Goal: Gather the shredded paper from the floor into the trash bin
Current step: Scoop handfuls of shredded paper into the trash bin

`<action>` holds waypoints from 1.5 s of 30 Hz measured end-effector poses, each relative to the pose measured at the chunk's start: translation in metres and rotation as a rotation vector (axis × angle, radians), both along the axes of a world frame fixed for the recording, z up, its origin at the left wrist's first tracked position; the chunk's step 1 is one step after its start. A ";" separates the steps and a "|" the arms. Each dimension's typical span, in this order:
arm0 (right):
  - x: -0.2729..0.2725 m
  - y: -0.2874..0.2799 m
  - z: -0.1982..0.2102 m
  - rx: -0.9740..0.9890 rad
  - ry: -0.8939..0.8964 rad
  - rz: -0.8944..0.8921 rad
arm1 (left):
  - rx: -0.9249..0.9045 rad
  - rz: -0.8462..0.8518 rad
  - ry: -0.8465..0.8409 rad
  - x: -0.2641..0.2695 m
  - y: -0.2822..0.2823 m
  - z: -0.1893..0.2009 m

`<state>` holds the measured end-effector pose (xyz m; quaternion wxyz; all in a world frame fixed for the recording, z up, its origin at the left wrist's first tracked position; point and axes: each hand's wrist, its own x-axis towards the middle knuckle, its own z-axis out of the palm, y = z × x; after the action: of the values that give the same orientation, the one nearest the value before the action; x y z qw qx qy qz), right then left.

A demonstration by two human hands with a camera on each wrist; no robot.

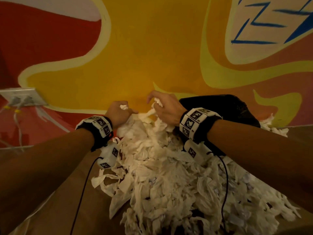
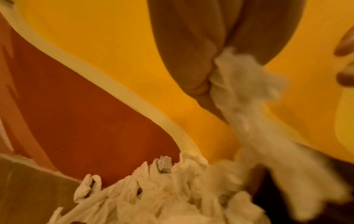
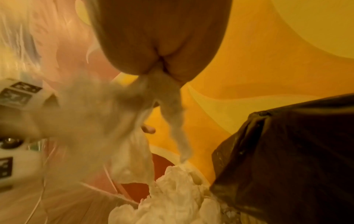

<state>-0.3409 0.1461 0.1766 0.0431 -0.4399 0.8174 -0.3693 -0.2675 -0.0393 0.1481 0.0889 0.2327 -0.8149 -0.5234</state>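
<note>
A big heap of white shredded paper covers the brown floor in front of me, up to the painted wall. My left hand is curled into a fist gripping a wad of shreds lifted above the heap's far end. Close beside it, my right hand pinches another bunch of strips that hang down to the heap. The trash bin, lined with a black bag, stands just right of my right hand, against the wall.
A wall painted yellow, red and cream rises right behind the heap. A white power outlet with plugged cables sits at the left. More shreds lie right of the bin. Black sensor cables hang from both wrists.
</note>
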 end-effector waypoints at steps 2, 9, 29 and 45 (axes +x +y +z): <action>0.003 0.002 -0.006 0.033 -0.092 -0.004 | 0.100 0.018 0.060 0.001 0.004 0.006; 0.016 -0.003 -0.003 0.299 -0.159 0.022 | 0.139 0.103 0.184 0.002 0.035 0.025; 0.025 0.008 0.014 0.022 -0.035 0.009 | 0.411 -0.096 -0.014 0.004 0.065 0.041; -0.019 0.046 0.025 -0.430 -0.219 -0.364 | 0.390 -0.507 -0.013 -0.016 0.107 0.052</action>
<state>-0.3594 0.1917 0.2015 -0.0300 -0.2428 0.7764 -0.5808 -0.2840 0.0679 0.2005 -0.0957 0.0383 -0.7319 -0.6736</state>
